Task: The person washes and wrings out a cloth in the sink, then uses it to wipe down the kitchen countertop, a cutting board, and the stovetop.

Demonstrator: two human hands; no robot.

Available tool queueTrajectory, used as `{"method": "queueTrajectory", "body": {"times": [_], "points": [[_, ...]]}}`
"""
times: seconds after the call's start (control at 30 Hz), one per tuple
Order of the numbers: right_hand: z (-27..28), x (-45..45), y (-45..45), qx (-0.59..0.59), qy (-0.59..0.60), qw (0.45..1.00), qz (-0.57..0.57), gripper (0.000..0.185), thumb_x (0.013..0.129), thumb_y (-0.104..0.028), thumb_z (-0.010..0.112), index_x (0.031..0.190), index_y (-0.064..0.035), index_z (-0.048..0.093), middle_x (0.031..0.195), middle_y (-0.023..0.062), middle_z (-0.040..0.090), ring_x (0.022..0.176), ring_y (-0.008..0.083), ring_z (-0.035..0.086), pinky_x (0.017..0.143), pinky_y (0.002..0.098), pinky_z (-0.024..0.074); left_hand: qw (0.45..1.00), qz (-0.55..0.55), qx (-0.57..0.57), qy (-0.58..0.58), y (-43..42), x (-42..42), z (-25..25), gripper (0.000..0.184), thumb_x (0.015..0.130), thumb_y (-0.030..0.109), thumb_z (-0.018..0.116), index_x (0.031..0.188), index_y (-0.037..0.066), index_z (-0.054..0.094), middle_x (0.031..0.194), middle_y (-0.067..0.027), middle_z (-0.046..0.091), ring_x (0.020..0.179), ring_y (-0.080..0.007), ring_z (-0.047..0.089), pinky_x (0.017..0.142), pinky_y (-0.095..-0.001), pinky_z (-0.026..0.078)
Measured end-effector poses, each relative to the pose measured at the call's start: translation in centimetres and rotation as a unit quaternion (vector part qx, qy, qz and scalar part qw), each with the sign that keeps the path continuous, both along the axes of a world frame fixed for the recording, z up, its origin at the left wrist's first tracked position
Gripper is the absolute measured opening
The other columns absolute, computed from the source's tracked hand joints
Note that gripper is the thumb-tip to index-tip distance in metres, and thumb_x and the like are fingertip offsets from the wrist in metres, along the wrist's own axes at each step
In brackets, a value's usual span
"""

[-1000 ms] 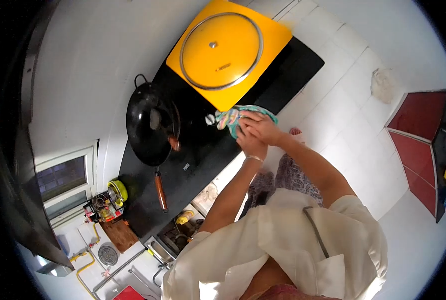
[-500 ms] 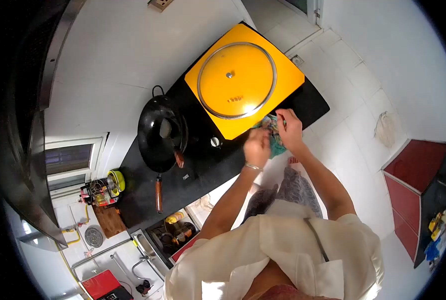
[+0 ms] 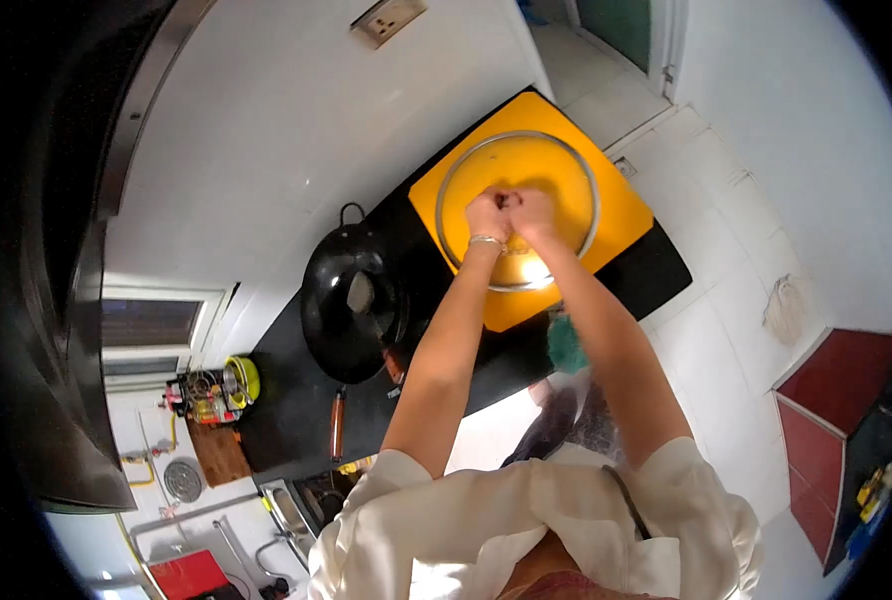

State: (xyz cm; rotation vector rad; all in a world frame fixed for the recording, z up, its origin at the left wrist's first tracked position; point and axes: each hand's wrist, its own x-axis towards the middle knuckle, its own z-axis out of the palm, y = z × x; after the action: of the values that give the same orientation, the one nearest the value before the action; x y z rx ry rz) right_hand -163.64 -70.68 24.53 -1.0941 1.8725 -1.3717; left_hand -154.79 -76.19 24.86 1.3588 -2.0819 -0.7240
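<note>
Both hands meet over the middle of a round glass lid (image 3: 566,165) with a metal rim. The lid lies flat on a yellow board (image 3: 621,205) at the counter's far end. My left hand (image 3: 486,217), with a bracelet at its wrist, has its fingers curled in at the lid's knob. Against it, my right hand (image 3: 531,213) is also closed, its fingers at the same spot. Between them the knob is mostly covered. A green cloth (image 3: 566,345) hangs at the counter edge below my right forearm.
Left of the board, a black wok (image 3: 336,300) holds a ladle (image 3: 361,292) on the black counter (image 3: 296,420). Farther left are a wooden cutting board (image 3: 218,452), a yellow-green bowl (image 3: 243,380) and a sink (image 3: 288,510). A wall socket (image 3: 388,20) is above.
Both hands have left the patterned cloth at the counter edge and moved up and left onto the lid's knob. The view has shifted, so the counter appears lower and farther right.
</note>
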Motion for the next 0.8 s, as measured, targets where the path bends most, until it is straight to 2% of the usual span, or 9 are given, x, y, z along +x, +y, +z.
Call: {"method": "queueTrajectory", "body": {"times": [0.1,0.27,0.37,0.4,0.47,0.57,0.6,0.67,0.8], "points": [[-1.3,0.7,-1.3,0.027,0.023,0.997,-0.064,0.025,0.088,-0.019,0.058,0.096,-0.0003,0.073,0.093,0.0263,0.069,0.089,0.0427,0.068,0.079,0.0472,0.0529,0.998,0.028,0.054,0.033,-0.7,0.2,-0.5,0.023,0.079,0.024,0.074,0.091,0.005,0.078,0.084,-0.0198,0.074,0.079,-0.0328,0.073,0.075,-0.0374,0.056],[2.9,2.4,0.4,-0.019,-0.046,0.99,-0.13,0.029,0.091,-0.022,0.056,0.087,0.0021,0.071,0.089,0.0292,0.068,0.086,0.0461,0.066,0.077,0.0521,0.0509,0.999,0.013,0.05,-0.006,-0.8,0.6,2.6,0.025,0.077,0.027,0.076,0.088,0.005,0.079,0.083,-0.0183,0.074,0.078,-0.0332,0.073,0.073,-0.0364,0.056],[8.6,4.1,1.0,-0.104,0.04,0.986,-0.124,0.03,0.092,-0.022,0.054,0.089,0.0019,0.07,0.089,0.0284,0.068,0.085,0.0471,0.065,0.076,0.0526,0.0502,0.986,0.008,0.128,0.107,-1.8,2.7,6.0,0.021,0.077,0.024,0.076,0.083,0.004,0.077,0.078,-0.0089,0.074,0.07,-0.0194,0.068,0.068,-0.0319,0.054],[10.7,5.0,1.0,-0.126,0.05,0.985,-0.106,0.03,0.093,-0.022,0.053,0.09,0.0018,0.07,0.089,0.0282,0.068,0.085,0.047,0.065,0.076,0.0526,0.0501,0.978,0.002,0.148,0.147,-1.8,3.7,8.9,0.021,0.077,0.023,0.076,0.081,0.003,0.076,0.076,-0.0056,0.073,0.068,-0.0153,0.066,0.066,-0.0303,0.053],[14.9,7.4,0.9,-0.171,0.069,0.98,-0.073,0.03,0.094,-0.022,0.052,0.092,0.0015,0.07,0.089,0.0277,0.068,0.086,0.0467,0.065,0.076,0.0527,0.0499,0.994,-0.007,0.041,0.104,-1.5,7.1,15.1,0.016,0.079,0.017,0.073,0.082,0.002,0.075,0.076,-0.0037,0.071,0.065,-0.0131,0.063,0.062,-0.03,0.052],[19.1,12.0,0.4,-0.196,-0.093,0.975,0.055,0.031,0.095,-0.024,0.052,0.093,0.0013,0.07,0.089,0.0276,0.068,0.087,0.0472,0.065,0.078,0.0532,0.0502,0.977,0.023,0.148,0.149,-2.1,13.5,21.0,0.013,0.083,0.011,0.067,0.086,-0.001,0.073,0.07,-0.0063,0.068,0.058,-0.0139,0.061,0.051,-0.0284,0.048],[19.8,13.8,0.1,-0.188,-0.148,0.966,0.098,0.031,0.095,-0.024,0.052,0.094,0.0012,0.07,0.089,0.0276,0.068,0.087,0.0475,0.065,0.079,0.0532,0.0504,0.976,0.029,0.148,0.158,-2.4,15.8,21.9,0.01,0.083,0.006,0.066,0.085,-0.001,0.072,0.066,-0.0071,0.066,0.052,-0.0147,0.059,0.046,-0.0283,0.044],[19.2,17.9,-0.8,-0.216,-0.045,0.97,0.105,0.029,0.098,-0.022,0.054,0.105,0.0023,0.068,0.086,0.0244,0.069,0.081,0.0384,0.07,0.075,0.042,0.0537,0.983,0.045,0.117,0.136,-2.1,20.1,23.2,0.01,0.084,0.004,0.065,0.085,-0.003,0.072,0.066,-0.0068,0.064,0.049,-0.0135,0.056,0.043,-0.0291,0.042],[17.5,24.8,-1.4,-0.177,-0.121,0.965,0.152,0.029,0.097,-0.024,0.057,0.105,0.0016,0.067,0.083,0.0215,0.07,0.079,0.0348,0.071,0.073,0.0399,0.0532,0.987,0.084,0.101,0.095,-3.3,28.2,20.2,0.012,0.084,0.007,0.066,0.085,-0.003,0.073,0.062,-0.0057,0.063,0.046,-0.0125,0.055,0.039,-0.0279,0.041]]}}
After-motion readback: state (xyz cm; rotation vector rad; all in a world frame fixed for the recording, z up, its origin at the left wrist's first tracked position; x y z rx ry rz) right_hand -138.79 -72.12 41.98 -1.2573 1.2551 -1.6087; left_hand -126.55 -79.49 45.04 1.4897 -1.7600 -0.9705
